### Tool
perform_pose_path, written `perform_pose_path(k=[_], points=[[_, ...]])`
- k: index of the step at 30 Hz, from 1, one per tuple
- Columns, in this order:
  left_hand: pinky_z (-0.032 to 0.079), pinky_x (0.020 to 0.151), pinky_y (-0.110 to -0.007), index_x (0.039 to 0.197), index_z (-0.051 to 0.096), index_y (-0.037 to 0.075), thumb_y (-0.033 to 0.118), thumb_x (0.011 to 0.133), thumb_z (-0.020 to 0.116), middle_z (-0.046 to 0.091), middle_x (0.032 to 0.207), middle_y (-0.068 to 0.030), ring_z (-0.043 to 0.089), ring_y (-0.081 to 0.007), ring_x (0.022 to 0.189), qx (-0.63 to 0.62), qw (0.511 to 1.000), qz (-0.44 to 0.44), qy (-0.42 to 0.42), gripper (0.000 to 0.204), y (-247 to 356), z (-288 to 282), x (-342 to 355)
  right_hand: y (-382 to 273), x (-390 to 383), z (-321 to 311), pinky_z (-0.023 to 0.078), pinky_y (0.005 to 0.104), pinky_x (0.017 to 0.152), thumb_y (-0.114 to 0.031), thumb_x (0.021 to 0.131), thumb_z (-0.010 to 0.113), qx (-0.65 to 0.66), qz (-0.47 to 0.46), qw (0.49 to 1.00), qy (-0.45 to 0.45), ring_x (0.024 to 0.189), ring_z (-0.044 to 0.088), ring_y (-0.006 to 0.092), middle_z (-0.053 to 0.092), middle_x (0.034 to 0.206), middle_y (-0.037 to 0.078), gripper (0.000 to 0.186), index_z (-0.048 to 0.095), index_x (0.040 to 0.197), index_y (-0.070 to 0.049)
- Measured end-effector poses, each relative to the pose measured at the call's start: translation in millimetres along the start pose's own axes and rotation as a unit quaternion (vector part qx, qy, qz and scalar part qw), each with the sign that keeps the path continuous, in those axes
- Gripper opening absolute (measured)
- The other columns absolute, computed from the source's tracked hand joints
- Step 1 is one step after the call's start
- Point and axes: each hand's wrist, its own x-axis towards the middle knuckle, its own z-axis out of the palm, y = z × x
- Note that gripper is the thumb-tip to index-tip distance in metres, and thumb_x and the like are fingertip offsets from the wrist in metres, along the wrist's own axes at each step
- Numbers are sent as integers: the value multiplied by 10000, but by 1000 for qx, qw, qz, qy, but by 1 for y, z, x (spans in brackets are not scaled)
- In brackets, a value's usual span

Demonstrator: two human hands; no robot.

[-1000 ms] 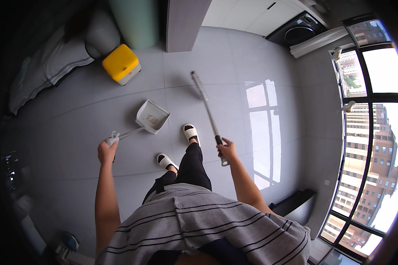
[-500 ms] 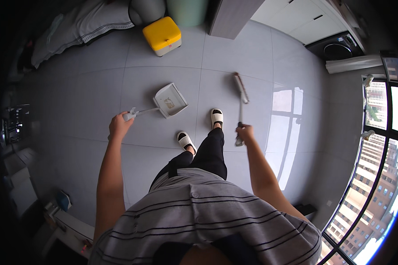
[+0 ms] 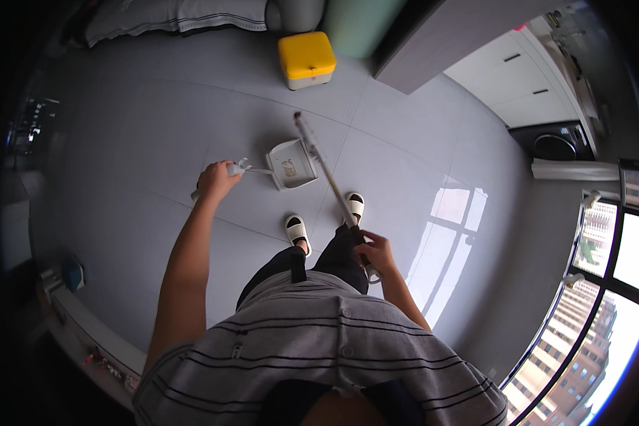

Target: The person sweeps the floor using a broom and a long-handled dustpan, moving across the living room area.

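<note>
My left hand [image 3: 216, 183] is closed round the pale handle of a white long-handled dustpan [image 3: 297, 177], which rests on the grey tiled floor [image 3: 163, 121] with light brownish bits inside. My right hand [image 3: 376, 252] grips the dark upper end of a long broom, close in front of my legs. The broom head [image 3: 307, 135], slightly blurred, lies at the upper right edge of the pan; whether they touch I cannot tell. My two feet in white sandals [image 3: 297, 231] stand below the pan.
A yellow-lidded box [image 3: 307, 57] stands ahead, near green and grey round forms [image 3: 351, 28] and striped fabric [image 3: 224, 14]. A wooden pillar [image 3: 433, 35], white cabinets [image 3: 518, 78] and a black washing machine [image 3: 550, 142] are at upper right, a large window [image 3: 603, 284] at right, low furniture [image 3: 78, 319] at lower left.
The broom head has swung leftward from the right of my feet to the dustpan's edge, and my right hand has drawn nearer my body. The view has shifted, bringing more cabinet into sight.
</note>
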Motion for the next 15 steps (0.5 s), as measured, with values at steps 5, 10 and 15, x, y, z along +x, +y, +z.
perform_pose_path(k=[5,10,15], points=[[494,699,-367,1010,638,131,337,724,669,661,894,-83,624,-266,827,-33,998,-33,31,354,-39,7,-18,-49,118,-37,451,303,352,65,668,600,-174,-93,977,82,396,538,182,591,616,130,507,511,1167,56],[493,692,-372,1003,646,133,326,722,666,661,885,-91,626,-272,819,-67,993,-86,55,342,-61,2,-40,-126,249,-57,484,305,384,32,693,574,-224,-101,962,118,450,545,165,566,605,104,235,598,926,53],[488,692,-377,974,657,121,317,716,667,661,870,-97,628,-278,800,-84,988,-110,68,324,-73,10,-41,-139,320,-68,486,320,385,32,728,575,-205,5,969,137,448,534,175,539,615,103,43,546,759,33]])
